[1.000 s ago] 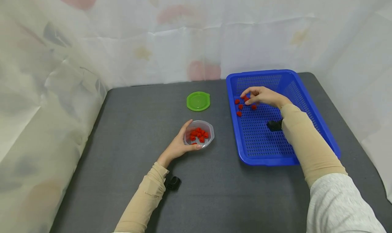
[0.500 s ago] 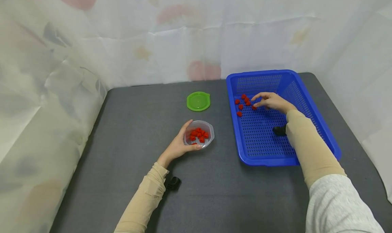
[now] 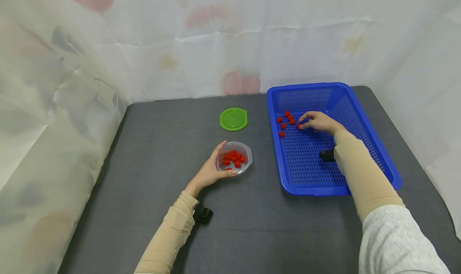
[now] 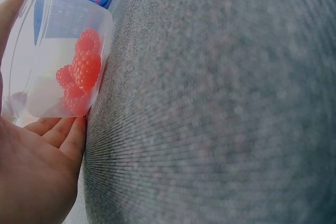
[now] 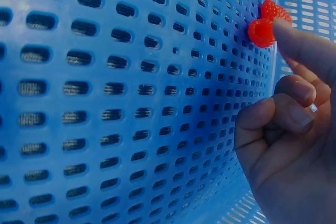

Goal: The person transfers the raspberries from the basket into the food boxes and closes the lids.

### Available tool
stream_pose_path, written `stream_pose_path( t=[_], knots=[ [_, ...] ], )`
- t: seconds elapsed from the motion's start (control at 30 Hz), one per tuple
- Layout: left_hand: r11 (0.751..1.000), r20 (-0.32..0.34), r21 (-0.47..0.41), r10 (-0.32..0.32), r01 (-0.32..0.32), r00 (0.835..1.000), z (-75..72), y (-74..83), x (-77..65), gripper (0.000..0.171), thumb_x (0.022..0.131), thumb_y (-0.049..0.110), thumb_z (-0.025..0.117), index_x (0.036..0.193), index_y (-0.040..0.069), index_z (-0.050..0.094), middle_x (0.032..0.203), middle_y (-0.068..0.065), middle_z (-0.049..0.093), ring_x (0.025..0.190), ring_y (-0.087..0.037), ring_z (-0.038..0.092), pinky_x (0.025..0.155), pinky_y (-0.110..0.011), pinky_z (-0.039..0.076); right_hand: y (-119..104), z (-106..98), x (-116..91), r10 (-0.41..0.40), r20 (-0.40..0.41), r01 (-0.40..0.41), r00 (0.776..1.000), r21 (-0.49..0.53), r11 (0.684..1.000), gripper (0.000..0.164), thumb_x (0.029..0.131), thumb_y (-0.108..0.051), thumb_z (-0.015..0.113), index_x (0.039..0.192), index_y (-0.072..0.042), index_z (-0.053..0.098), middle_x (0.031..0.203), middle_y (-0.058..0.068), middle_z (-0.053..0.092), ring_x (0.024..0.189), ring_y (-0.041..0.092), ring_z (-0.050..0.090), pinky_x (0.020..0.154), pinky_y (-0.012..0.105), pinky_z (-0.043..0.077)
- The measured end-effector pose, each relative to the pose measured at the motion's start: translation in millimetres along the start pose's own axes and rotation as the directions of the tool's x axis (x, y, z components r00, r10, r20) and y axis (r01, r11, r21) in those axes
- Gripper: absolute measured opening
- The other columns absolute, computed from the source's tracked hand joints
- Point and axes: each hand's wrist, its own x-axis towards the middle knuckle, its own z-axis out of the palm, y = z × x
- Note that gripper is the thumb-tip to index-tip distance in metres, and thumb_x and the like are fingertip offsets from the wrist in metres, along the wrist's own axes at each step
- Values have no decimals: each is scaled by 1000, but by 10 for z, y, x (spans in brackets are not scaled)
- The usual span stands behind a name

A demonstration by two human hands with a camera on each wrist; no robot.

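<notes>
My left hand (image 3: 209, 170) grips a clear plastic container (image 3: 246, 149) around its side, thumb toward me. Several raspberries (image 3: 234, 158) lie inside the container; the left wrist view shows these raspberries (image 4: 86, 69) through its wall. Over at the right, my right hand (image 3: 320, 121) is down inside a blue basket (image 3: 284, 178). Its thumb and index finger pinch a raspberry (image 3: 298, 126) low by the basket floor. In the right wrist view that raspberry (image 5: 261, 32) touches the thumb tip, while the index fingertip is hidden. The other fingers are curled.
Several loose raspberries (image 3: 283, 125) lie along the left side of the basket floor. A green lid (image 3: 233, 119) rests on the dark grey table (image 3: 158, 154) behind the container. Patterned white sheets (image 3: 201, 57) stand at the back and sides.
My right hand has moved slightly right and nearer, leaving the raspberries at the back left and closing its thumb and index finger at another raspberry. The left hand and container stay still.
</notes>
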Motion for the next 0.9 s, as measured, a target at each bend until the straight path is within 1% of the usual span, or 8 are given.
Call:
stream_pose_path(
  t=[0.13,0.2,0.4,0.6,0.67,0.7,0.77,0.9],
  knots=[
    [1000,-1,-1,0,0,1000,-2,-30,8,98,75,13,77,149,13,14,145,-19,38,134,-33,37,112,-51,24,13,16,27,35,11,-34,999,-42,999,43,91,-25,59,127,-3,48,123,19,44,97,27,42,73,34,40],
    [1000,-4,-3,1,-1,1000,3,-104,31,99,75,13,78,150,13,13,145,-18,39,134,-32,37,112,-52,24,20,23,38,49,24,-48,999,-61,997,45,92,-27,59,128,-4,46,126,20,43,106,30,41,77,36,41],
    [1000,-23,6,2,-2,1000,22,-313,93,101,74,18,79,150,24,13,145,-9,40,135,-26,38,112,-50,24,42,34,65,56,42,-53,998,-65,996,42,92,-24,58,127,-4,46,123,19,42,102,29,40,74,34,40],
    [1000,-36,16,12,-11,999,22,-326,91,102,72,28,81,149,26,15,144,-3,43,133,-21,40,111,-50,26,42,29,66,41,54,-37,998,-68,997,39,92,-21,58,126,-5,47,122,18,43,97,28,39,70,32,39],
    [1000,-37,19,7,-7,999,22,-321,94,102,71,30,81,149,25,15,143,-2,43,132,-20,41,111,-49,27,36,26,62,37,57,-33,998,-67,997,39,92,-20,58,126,-6,48,117,17,43,94,27,38,69,32,38],
    [1000,-36,19,5,-5,999,23,-319,96,102,72,30,81,149,26,15,143,-1,43,132,-20,41,111,-49,28,31,24,60,34,61,-30,998,-66,997,38,92,-19,58,127,-6,48,120,18,42,95,27,38,69,32,38],
    [1000,-36,18,0,1,999,23,-316,98,101,72,30,81,149,26,15,142,-1,43,132,-20,41,111,-48,28,18,21,53,34,64,-30,997,-59,998,38,92,-18,57,127,-6,48,118,17,42,92,26,37,68,32,36],
    [1000,-35,16,-1,2,999,22,-326,100,101,72,29,81,149,25,15,143,-2,43,133,-20,40,111,-48,27,2,7,30,20,87,-16,996,-45,999,38,93,-16,56,129,-5,46,137,22,34,103,30,38,73,35,39]
  ],
)
